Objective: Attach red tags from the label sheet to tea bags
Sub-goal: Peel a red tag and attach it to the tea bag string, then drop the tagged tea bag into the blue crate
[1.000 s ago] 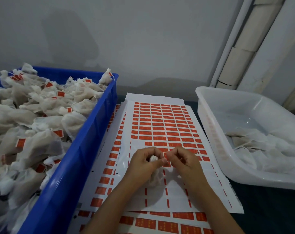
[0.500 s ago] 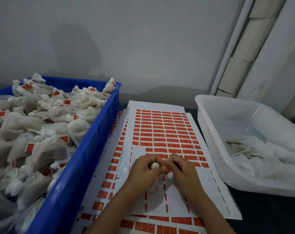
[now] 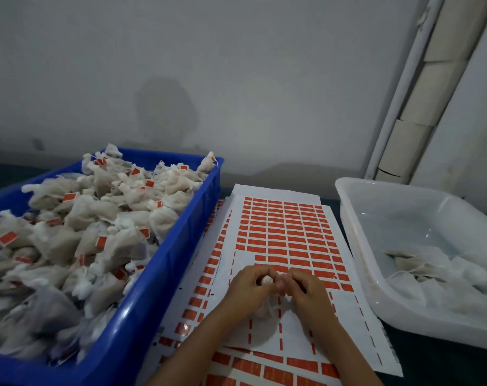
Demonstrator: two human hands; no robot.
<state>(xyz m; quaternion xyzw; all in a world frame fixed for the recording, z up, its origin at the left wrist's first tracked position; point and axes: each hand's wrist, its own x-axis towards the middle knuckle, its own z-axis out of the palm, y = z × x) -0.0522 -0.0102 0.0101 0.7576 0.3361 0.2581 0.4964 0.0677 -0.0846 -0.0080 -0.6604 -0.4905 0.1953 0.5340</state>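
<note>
Since earlier: red tag no longer visible between fingertips. Left hand (image 3: 249,285) and right hand (image 3: 302,288) together, pinching small white gauze tea bag (image 3: 266,280) above red-and-white label sheet (image 3: 286,232) mid-table. Risk: crooked sticking, weak press.

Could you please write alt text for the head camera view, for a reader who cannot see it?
Two hands, left hand and right hand, pinch a tea bag together over a label sheet of red tags. A blue crate heaped with tagged tea bags sits to the left; a white tub holding a few bags sits to the right.
</note>
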